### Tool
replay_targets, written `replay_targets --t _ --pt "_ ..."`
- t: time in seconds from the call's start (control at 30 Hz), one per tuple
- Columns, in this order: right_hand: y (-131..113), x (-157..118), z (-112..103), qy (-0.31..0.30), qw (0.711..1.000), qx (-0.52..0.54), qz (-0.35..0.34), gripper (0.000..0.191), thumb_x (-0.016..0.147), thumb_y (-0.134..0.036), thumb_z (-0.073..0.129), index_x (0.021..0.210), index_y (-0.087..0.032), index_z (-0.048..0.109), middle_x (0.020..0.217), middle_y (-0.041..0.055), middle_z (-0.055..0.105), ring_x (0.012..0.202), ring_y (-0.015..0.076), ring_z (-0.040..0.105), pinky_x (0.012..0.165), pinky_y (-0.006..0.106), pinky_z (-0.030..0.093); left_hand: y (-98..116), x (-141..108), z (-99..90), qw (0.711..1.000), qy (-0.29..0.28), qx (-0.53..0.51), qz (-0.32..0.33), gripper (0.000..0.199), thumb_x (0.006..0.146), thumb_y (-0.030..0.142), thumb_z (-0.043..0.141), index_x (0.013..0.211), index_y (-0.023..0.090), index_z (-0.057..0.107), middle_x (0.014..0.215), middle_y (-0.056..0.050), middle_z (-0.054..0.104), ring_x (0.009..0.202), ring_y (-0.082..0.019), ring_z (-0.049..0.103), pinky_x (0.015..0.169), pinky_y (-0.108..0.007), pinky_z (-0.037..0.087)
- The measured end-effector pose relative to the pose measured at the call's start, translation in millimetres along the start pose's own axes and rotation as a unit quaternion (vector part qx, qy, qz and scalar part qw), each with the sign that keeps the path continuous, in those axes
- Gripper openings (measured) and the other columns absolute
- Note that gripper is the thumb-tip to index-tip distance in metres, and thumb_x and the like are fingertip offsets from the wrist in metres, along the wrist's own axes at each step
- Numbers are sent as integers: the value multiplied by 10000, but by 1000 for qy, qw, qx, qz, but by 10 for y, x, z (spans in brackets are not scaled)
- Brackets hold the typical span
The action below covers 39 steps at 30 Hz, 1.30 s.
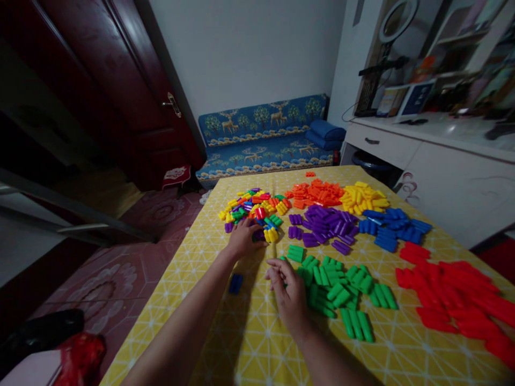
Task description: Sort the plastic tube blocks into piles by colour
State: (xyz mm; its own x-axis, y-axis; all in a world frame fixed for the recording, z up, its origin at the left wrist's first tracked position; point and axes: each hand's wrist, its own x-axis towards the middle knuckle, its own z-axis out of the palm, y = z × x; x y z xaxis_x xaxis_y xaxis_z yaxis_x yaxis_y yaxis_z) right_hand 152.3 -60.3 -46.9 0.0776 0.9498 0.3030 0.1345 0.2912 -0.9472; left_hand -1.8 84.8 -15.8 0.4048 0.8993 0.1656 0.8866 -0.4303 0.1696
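Observation:
My left hand (245, 239) reaches to the near edge of a pile of mixed-colour plastic building blocks (247, 206). Its fingers and thumb curve around a purple block (258, 235), partly hidden by the hand. Just right of it lies a yellow block (271, 235). My right hand (286, 292) is at the left side of a heap of green blocks (333, 279), with its fingers curled in. Whether anything is inside those fingers is hidden. A single dark blue block (235, 283) lies on the cloth beside my left forearm.
Sorted heaps of purple (328, 224), orange (317, 192), yellow (362, 198), blue (396, 226) and red blocks (454, 289) spread across the right half of the table with its yellow patterned cloth (257, 343). Behind it stands a blue sofa (257, 155); a white cabinet (450, 182) flanks the right.

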Motion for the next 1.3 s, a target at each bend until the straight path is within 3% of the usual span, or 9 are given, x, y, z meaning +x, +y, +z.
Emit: replay_targets --t 0.17,0.4,0.63,0.77,0.87,0.97,1.1,1.2,1.3 --pt "-25 4 -6 2 1000 -2 -1 274 963 -386 469 1059 -193 638 778 34 681 696 150 651 615 240 507 64 -117 -146 999 32 29 -7 342 773 404 724 1104 314 715 1264 -82 553 1180 -304 500 995 -441 425" --pt "-50 13 -26 -17 1000 -9 -3 288 973 -406 448 1037 -189 627 818 48 676 726 158 651 628 248 514 -63 -403 -194 996 18 33 -81 355 795 351 681 1148 312 678 1341 -89 492 1191 -306 497 931 -423 459" --pt "-28 21 -33 -13 1000 -13 -10 293 966 -412 459 1022 -179 628 787 38 666 663 144 627 599 242 498 -34 -582 -194 985 95 -20 -142 247 763 336 700 991 240 698 1242 -67 516 924 -199 622 704 -283 495" --pt "-7 30 -34 -23 1000 -12 -13 302 966 -419 459 1025 -178 631 802 45 672 684 151 635 610 248 505 -47 -718 -155 965 164 -117 -169 253 765 307 706 1005 229 718 1179 -68 551 882 -189 631 761 -302 513" --pt "-8 33 -36 -27 1000 -9 -7 312 964 -431 464 1032 -178 633 784 44 672 676 155 634 599 251 504 -70 -785 -116 924 240 -236 -180 264 766 247 685 1024 206 720 1038 -70 612 929 -205 634 835 -326 517" --pt "-30 35 -38 -29 1000 -11 -5 310 963 -433 464 1025 -181 634 783 43 673 675 155 634 598 251 504 -51 -816 -103 838 260 -420 -231 348 764 340 692 1076 186 691 976 -70 659 859 -196 656 734 -311 539" --pt "-48 38 -33 -25 999 -20 -9 308 960 -434 471 1023 -180 633 794 44 671 671 154 636 592 251 508 68 -848 -176 687 240 -616 -300 564 706 572 712 1092 166 645 901 -56 687 603 -108 611 485 -189 434" --pt "-42 38 -26 -24 999 -44 -15 311 953 -428 486 1057 -178 640 830 55 679 679 159 642 604 261 519 185 -895 -263 639 200 -691 -273 603 716 678 656 992 143 645 748 -32 662 459 -54 482 370 -138 245" --pt "-58 32 -31 -18 997 -70 -39 318 955 -398 494 1143 -178 625 926 74 685 703 159 643 652 284 536 300 -966 -301 618 93 -749 -221 604 775 692 595 982 128 662 564 18 551 394 -43 380 353 -146 180"
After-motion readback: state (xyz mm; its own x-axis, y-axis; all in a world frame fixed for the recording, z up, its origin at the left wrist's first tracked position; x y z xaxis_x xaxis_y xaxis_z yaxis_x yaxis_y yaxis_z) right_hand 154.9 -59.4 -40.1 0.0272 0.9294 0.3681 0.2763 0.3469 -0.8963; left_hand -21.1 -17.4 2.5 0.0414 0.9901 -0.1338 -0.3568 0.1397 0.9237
